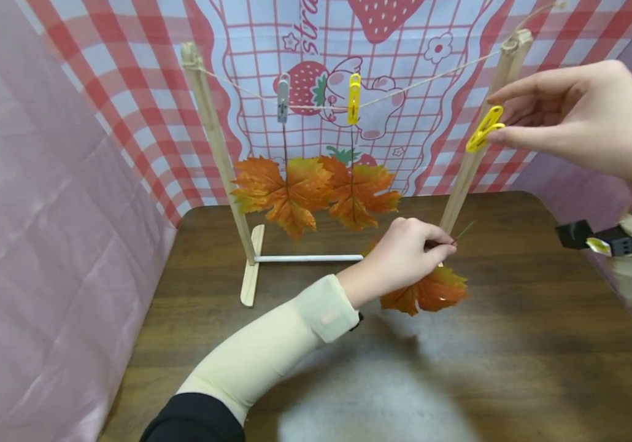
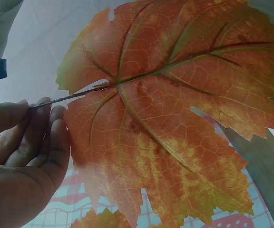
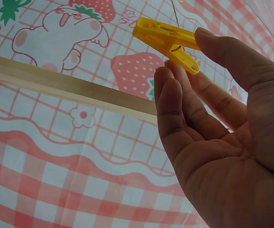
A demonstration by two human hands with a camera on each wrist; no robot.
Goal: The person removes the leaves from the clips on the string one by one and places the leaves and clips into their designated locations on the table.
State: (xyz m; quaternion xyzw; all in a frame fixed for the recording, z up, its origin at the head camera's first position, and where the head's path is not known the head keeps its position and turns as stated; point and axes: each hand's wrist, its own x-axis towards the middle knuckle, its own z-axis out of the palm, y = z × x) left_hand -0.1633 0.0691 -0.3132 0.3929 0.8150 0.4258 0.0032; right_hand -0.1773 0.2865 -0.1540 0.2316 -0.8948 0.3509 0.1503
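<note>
My left hand (image 1: 412,252) pinches the thin stem of an orange maple leaf (image 2: 165,118) between thumb and fingers. In the head view that leaf (image 1: 432,291) hangs low, partly behind the hand and forearm. Up at the right post, my right hand (image 1: 581,116) holds a yellow clothespin (image 3: 163,38) by its handle end, between thumb and fingers. Two more orange leaves hang by their stems from a string (image 1: 432,78): one leaf (image 1: 288,193) under a grey clothespin (image 1: 283,98), the other leaf (image 1: 357,193) under a yellow clothespin (image 1: 354,98).
A wooden left post (image 1: 219,147) and right post (image 1: 459,190) carry the string. The left post stands on a wooden foot (image 1: 251,279), and a white bar (image 1: 307,258) runs low between the posts. A strawberry-print cloth (image 1: 437,166) hangs behind the wooden table (image 1: 194,344).
</note>
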